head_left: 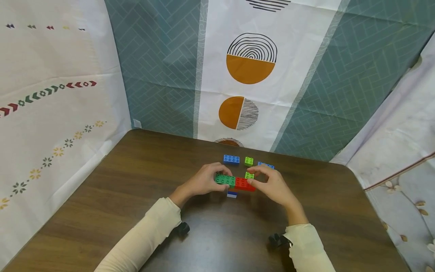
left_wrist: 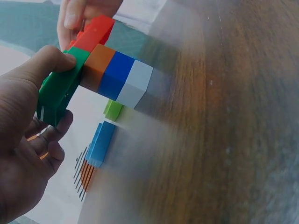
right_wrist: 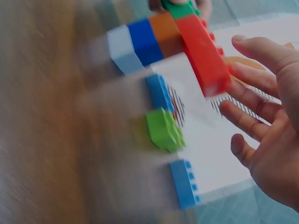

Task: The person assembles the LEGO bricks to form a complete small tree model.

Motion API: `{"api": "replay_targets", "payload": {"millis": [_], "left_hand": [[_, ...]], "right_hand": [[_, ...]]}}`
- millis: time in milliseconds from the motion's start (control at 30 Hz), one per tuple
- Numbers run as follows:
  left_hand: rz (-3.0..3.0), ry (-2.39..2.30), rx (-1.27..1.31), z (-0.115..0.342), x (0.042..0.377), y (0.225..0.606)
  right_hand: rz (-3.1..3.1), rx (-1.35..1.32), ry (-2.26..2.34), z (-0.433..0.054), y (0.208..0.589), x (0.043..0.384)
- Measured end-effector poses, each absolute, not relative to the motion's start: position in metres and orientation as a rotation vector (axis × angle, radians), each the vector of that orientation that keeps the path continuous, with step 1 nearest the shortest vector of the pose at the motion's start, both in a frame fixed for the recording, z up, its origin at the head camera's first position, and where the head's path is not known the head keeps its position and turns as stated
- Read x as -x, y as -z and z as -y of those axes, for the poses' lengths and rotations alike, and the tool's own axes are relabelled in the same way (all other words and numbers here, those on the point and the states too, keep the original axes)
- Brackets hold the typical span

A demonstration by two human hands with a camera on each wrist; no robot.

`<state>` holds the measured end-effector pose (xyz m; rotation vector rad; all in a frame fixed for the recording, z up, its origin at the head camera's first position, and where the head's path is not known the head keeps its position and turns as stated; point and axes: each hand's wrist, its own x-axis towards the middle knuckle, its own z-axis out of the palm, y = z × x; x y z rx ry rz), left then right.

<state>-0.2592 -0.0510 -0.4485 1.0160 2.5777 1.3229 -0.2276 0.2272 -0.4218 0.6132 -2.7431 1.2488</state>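
Observation:
My left hand (head_left: 208, 179) grips a green brick (left_wrist: 63, 86) between thumb and fingers. A red brick (right_wrist: 202, 53) sits end to end with it. Beneath the pair, an orange brick (left_wrist: 98, 67), a blue brick (left_wrist: 116, 74) and a white brick (left_wrist: 135, 86) make a column, the white one lowest and close over the table. My right hand (head_left: 272, 186) is at the red brick's outer end, its fingers spread and fingertips (right_wrist: 239, 41) close by the studs. Just behind the red brick in the head view lies a lime brick (head_left: 249, 175).
Farther back on the brown wooden table (head_left: 153, 162) lie a light blue brick (head_left: 231, 159), another lime brick (head_left: 249, 161) and a second light blue brick (head_left: 266, 165). A patterned curtain (head_left: 163, 75) hangs along the back edge, with white cloths (head_left: 61, 94) at the sides.

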Motion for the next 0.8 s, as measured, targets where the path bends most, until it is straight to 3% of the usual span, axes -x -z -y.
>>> {"api": "replay_targets", "payload": {"millis": [367,800], "left_hand": [[-2.573,-1.352,-1.016,0.051,0.259,0.45],[-2.546,-1.364,-1.001,0.05,0.26,0.451]], "right_hand": [[2.737,-0.43,-1.199,-0.283,0.432,0.264],[2.823,-0.231,-1.236,-0.31,0.451,0.292]]}}
